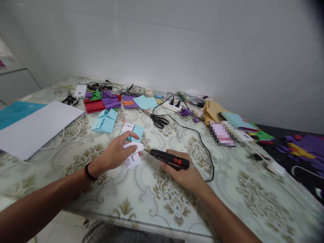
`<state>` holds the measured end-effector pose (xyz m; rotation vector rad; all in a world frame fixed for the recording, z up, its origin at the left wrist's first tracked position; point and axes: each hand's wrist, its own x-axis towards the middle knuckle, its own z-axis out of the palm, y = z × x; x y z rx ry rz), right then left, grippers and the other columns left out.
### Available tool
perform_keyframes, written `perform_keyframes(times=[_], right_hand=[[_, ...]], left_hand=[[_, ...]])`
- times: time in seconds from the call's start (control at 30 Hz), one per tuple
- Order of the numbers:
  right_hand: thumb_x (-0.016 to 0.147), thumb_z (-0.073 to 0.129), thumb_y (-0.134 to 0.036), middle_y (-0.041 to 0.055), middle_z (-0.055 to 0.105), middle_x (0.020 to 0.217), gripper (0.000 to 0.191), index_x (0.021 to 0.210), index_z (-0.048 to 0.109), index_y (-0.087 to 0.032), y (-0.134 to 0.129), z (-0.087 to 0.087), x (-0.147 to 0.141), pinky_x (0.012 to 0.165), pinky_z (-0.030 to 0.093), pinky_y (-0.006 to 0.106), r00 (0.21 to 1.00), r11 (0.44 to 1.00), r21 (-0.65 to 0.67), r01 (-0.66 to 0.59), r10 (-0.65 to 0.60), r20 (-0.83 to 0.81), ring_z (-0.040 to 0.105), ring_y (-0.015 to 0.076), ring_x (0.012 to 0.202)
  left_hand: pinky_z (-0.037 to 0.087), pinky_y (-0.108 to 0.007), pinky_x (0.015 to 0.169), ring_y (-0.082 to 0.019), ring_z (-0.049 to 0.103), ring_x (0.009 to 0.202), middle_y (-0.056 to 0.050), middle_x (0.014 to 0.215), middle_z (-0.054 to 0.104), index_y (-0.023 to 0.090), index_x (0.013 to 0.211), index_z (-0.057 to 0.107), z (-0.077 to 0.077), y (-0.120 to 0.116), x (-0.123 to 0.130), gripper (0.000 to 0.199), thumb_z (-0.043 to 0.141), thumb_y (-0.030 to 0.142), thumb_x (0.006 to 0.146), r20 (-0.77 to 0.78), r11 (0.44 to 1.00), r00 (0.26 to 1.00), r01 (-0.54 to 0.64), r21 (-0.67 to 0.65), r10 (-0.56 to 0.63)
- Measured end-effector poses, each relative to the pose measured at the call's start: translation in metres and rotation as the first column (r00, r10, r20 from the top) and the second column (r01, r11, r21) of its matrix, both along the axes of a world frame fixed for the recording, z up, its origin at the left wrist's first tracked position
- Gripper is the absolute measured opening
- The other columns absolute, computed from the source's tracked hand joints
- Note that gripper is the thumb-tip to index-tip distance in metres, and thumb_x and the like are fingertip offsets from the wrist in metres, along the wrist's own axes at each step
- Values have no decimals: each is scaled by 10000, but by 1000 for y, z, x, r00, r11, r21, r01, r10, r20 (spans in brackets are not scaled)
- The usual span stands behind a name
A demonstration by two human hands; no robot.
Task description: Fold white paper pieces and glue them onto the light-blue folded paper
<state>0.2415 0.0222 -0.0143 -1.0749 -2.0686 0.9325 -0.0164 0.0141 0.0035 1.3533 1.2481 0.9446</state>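
Note:
My left hand [117, 150] pinches a folded white paper piece [133, 148] between thumb and fingers. Wrapped in my right hand [181, 170] is a black glue gun [168, 158] with red parts; its metal nozzle points left and meets, or nearly meets, the white paper's right edge. Under and behind my left fingers lie folded light blue paper [138, 131] and more white folded paper [133, 162]. A black cord runs from the power strip area round to my right hand.
Black scissors [159, 121] lie beyond my hands, near a white power strip [172, 106]. Blue folded paper [105, 120], red paper [93, 106] and purple pieces lie back left. A white sheet [40, 130] covers the left side. A blurred-out phone-like object [222, 134] sits right.

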Motion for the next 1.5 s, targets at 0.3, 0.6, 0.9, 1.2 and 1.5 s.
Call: perform_keyframes(times=[0.3, 0.6, 0.9, 1.2, 1.5], right_hand=[[962, 624, -367, -16, 495, 678, 314, 708, 516, -217, -1, 5, -4, 586, 369, 285, 998, 994, 93, -55, 56, -4, 480, 145, 607], [940, 637, -333, -37, 450, 625, 340, 672, 459, -223, -4, 2, -7, 534, 329, 276, 1000, 996, 95, -4, 5, -14, 415, 126, 549], [920, 634, -298, -35, 471, 617, 299, 669, 496, -215, -3, 0, -6, 537, 342, 269, 1000, 996, 92, 3, -4, 5, 428, 123, 547], [889, 635, -271, -38, 476, 601, 274, 653, 511, -207, -4, 2, -7, 528, 339, 256, 1000, 998, 63, 8, -10, 23, 427, 115, 538], [864, 619, -260, -35, 481, 619, 233, 663, 514, -205, -3, -2, -7, 546, 345, 256, 999, 999, 52, -15, 13, 39, 431, 117, 563]], left_hand=[[483, -235, 510, -279, 801, 798, -34, 872, 742, 228, 1139, 553, -5, -1, 1, 350, 675, 312, 822, -9, 1000, 1000, 21, -11, -21], [484, -252, 518, -229, 732, 691, -25, 796, 737, 224, 1108, 563, -5, -1, 1, 307, 654, 299, 825, -79, 998, 996, 41, 43, -37], [473, -246, 512, -233, 747, 696, -30, 819, 742, 228, 1106, 560, -4, -2, 1, 307, 648, 293, 819, -69, 999, 997, 41, 27, -39], [487, -254, 538, -211, 715, 682, -19, 806, 735, 224, 1122, 579, -7, 0, -1, 287, 632, 291, 849, -160, 995, 987, 47, 84, -33], [508, -245, 531, -225, 764, 720, -18, 826, 744, 231, 1123, 593, -8, -1, 0, 292, 658, 272, 842, -106, 998, 994, 37, 57, -31]])
